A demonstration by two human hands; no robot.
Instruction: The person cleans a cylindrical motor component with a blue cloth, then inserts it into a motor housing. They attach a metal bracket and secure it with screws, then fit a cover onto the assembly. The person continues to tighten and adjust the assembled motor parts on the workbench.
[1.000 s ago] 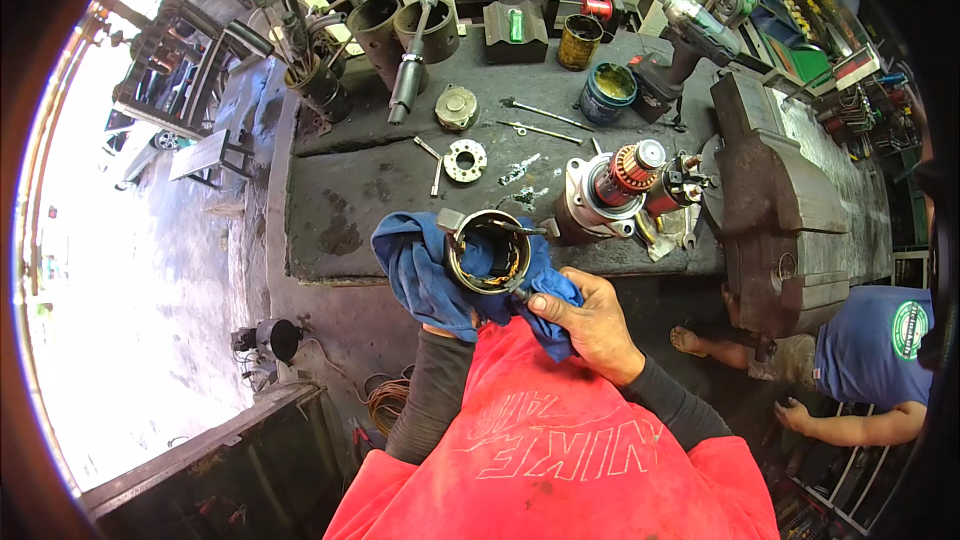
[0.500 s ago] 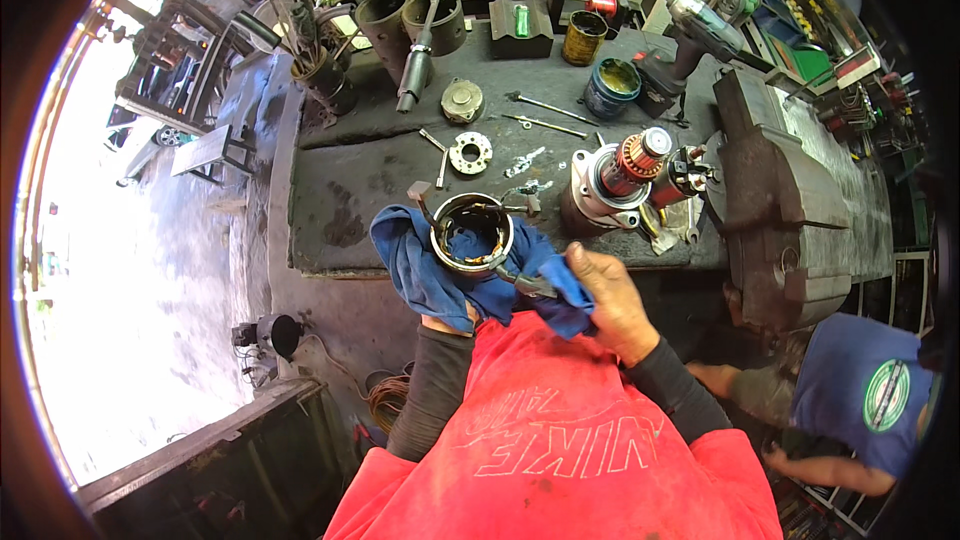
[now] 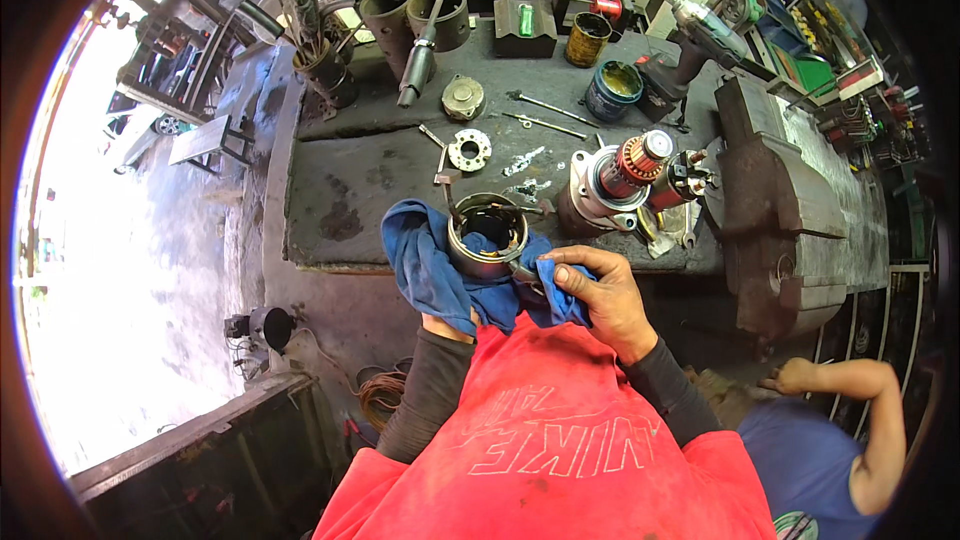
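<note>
A round metal motor housing (image 3: 487,261), open at the top with dark windings inside, is held over the bench's near edge. Blue cloth (image 3: 416,252) wraps its underside and shows through its bore. My left hand (image 3: 447,327) is mostly hidden beneath the cloth, gripping the housing through it. Square-ended brushes (image 3: 447,180) stick out from the rim on leads. At the housing's right side, my right hand (image 3: 612,305) is closed, thumb and fingers pinching a fold of the cloth around a lead or brush there that is mostly covered.
On the dark bench (image 3: 335,170) lie a ring plate (image 3: 470,151), an end cap (image 3: 463,98) and thin rods (image 3: 552,126). A motor with its copper armature (image 3: 640,162) stands right, near a grease tub (image 3: 614,90), cordless impact wrench (image 3: 690,45) and vise (image 3: 780,210). Another person (image 3: 815,450) bends low at right.
The housing and cloth have shifted slightly right and down. My right hand has drawn in, its fingers now curled over the cloth. The other person has bent lower.
</note>
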